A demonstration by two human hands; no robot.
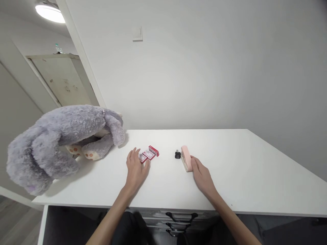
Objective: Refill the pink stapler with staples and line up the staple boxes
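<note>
My left hand (136, 170) rests low over the white tabletop with thumb and fingers apart. Its fingers reach along the left side of a group of small red-and-white boxes (149, 155), partly covering one; whether they touch it I cannot tell. Another red box (153, 150) stands on its edge just behind. My right hand (203, 175) is closed on the right side of a pink stapler (187, 158), which lies slanted on the table; some of its fingers are hidden. Close to the stapler's left side sits a small black device with a metal plug (177, 155).
A large grey-purple plush toy (74, 124) slumps over the left end of the white table (245, 177). Behind the table rises a white wall with a switch (138, 34). Drawers with black handles (182, 217) are below the front edge.
</note>
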